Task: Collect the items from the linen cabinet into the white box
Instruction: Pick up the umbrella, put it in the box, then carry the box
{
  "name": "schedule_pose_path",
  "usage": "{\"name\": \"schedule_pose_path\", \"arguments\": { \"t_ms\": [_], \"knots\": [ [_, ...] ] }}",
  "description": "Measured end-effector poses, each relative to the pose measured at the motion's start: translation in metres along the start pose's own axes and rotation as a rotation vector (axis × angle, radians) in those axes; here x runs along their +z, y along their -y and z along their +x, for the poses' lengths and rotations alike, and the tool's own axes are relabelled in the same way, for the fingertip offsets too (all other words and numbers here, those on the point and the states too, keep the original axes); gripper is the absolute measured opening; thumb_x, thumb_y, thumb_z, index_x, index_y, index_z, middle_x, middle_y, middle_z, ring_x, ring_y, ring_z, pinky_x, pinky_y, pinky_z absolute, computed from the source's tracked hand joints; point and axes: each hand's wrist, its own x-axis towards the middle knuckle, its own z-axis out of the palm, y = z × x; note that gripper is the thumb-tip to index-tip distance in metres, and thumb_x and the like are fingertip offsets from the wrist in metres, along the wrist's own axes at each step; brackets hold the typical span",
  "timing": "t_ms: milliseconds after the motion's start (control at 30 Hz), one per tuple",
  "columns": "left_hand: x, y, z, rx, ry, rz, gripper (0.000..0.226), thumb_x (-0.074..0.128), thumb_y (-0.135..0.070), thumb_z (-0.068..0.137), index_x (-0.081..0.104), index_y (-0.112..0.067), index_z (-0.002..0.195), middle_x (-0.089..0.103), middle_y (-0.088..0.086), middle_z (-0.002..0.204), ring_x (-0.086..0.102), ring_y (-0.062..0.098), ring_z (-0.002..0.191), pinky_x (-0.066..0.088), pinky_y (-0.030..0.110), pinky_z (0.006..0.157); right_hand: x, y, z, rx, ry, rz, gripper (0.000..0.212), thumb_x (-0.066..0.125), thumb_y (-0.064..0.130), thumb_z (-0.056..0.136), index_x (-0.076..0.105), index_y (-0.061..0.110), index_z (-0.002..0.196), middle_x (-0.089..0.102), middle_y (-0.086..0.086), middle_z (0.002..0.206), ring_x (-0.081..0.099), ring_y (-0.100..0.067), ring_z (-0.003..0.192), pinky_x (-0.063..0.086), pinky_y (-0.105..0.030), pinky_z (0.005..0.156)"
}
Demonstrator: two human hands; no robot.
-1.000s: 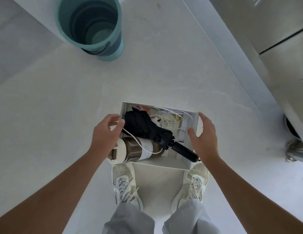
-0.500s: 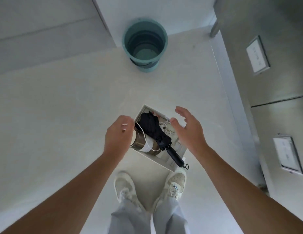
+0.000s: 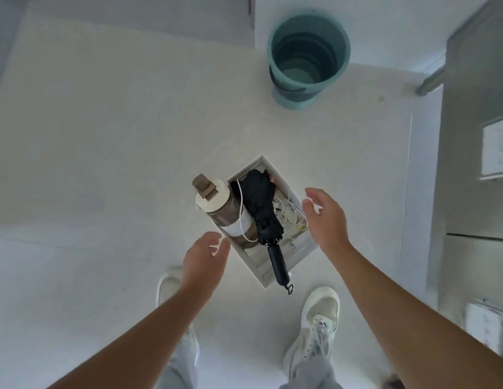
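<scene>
The white box [image 3: 300, 256] lies on the pale floor just ahead of my feet. In it rest a folded black umbrella [image 3: 263, 211] whose handle sticks out over the near rim, a brown bottle with a cream lid [image 3: 216, 204] jutting past the left wall, and tangled white cables [image 3: 288, 213]. My left hand [image 3: 204, 261] hovers above the floor at the box's near-left side, fingers apart, holding nothing. My right hand [image 3: 324, 217] hangs open over the box's right edge, apart from it.
A teal collapsible bucket [image 3: 308, 58] stands on the floor further ahead. Grey metal cabinet fronts [image 3: 475, 164] with paper labels run along the right. My two white sneakers [image 3: 317, 318] stand just behind the box.
Both hands let go of the box and rose away from it. The view pulled back and turned, so the box now looks smaller and angled.
</scene>
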Motion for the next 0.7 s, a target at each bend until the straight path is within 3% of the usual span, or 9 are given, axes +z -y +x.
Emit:
{"name": "schedule_pose_path", "arguments": {
  "t_ms": [100,167,267,367,433,500,600,700],
  "knots": [
    [0.043,0.030,0.008,-0.144,-0.050,-0.005,0.037,0.058,-0.041,0.091,0.058,-0.019,0.122,0.065,0.003,0.119,0.061,0.024,0.106,0.048,0.037,0.092,0.005,-0.027,0.018,0.002,0.081,-0.054,0.049,0.068,0.037,0.096,0.056,0.023,0.141,0.065,0.007,0.133,0.059,-0.014,0.124,0.048,-0.039,0.106],
    [0.070,0.042,0.004,-0.247,-0.078,-0.026,0.044,0.057,-0.041,0.092,0.053,-0.018,0.129,0.061,0.006,0.127,0.058,0.026,0.112,0.044,0.033,0.088,0.007,-0.046,0.023,-0.018,0.138,-0.111,0.060,0.073,0.045,0.091,0.052,0.024,0.143,0.064,0.007,0.135,0.058,-0.013,0.125,0.048,-0.039,0.106],
    [0.100,0.048,0.000,-0.305,-0.118,-0.161,0.041,0.057,-0.038,0.093,0.052,-0.020,0.129,0.062,0.002,0.127,0.059,0.016,0.092,0.040,0.025,0.070,0.007,-0.072,0.034,-0.023,0.166,-0.154,0.066,0.075,0.049,0.087,0.051,0.023,0.143,0.063,0.008,0.134,0.058,-0.012,0.122,0.049,-0.039,0.104],
    [0.119,0.046,0.002,-0.292,-0.167,-0.310,0.036,0.058,-0.037,0.093,0.054,-0.022,0.126,0.063,-0.005,0.118,0.057,-0.001,0.078,0.044,0.016,0.064,0.013,-0.086,0.046,-0.025,0.119,-0.060,0.048,0.069,0.045,0.094,0.061,0.019,0.134,0.068,0.012,0.117,0.064,-0.008,0.108,0.053,-0.039,0.101],
    [0.127,0.049,0.006,-0.278,-0.214,-0.408,0.033,0.059,-0.035,0.092,0.056,-0.023,0.122,0.066,-0.004,0.113,0.064,0.005,0.084,0.056,0.031,0.075,0.021,-0.088,0.054,-0.052,0.108,-0.043,0.034,0.059,0.038,0.101,0.067,0.016,0.127,0.070,0.012,0.109,0.066,-0.008,0.102,0.054,-0.041,0.101],
    [0.130,0.053,0.012,-0.283,-0.241,-0.457,0.028,0.059,-0.031,0.092,0.057,-0.023,0.119,0.068,-0.003,0.109,0.067,0.011,0.085,0.058,0.041,0.079,0.028,-0.089,0.059,-0.109,0.116,-0.084,0.030,0.056,0.032,0.103,0.070,0.014,0.122,0.072,0.008,0.107,0.068,-0.013,0.101,0.056,-0.042,0.097],
    [0.131,0.059,0.019,-0.260,-0.266,-0.436,0.023,0.057,-0.029,0.093,0.059,-0.023,0.115,0.068,-0.005,0.104,0.068,0.013,0.085,0.059,0.041,0.077,0.038,-0.094,0.064,-0.114,0.137,-0.092,0.025,0.063,0.035,0.098,0.071,0.018,0.115,0.073,0.009,0.100,0.069,-0.013,0.093,0.058,-0.039,0.086],
    [0.134,0.062,0.023,-0.234,-0.262,-0.422,0.027,0.057,-0.030,0.094,0.056,-0.023,0.120,0.067,-0.004,0.105,0.066,0.006,0.081,0.058,0.034,0.072,0.045,-0.101,0.066,-0.096,0.168,-0.134,0.023,0.073,0.039,0.088,0.070,0.024,0.107,0.072,0.010,0.088,0.070,-0.014,0.080,0.060,-0.041,0.073]
  ]
}}
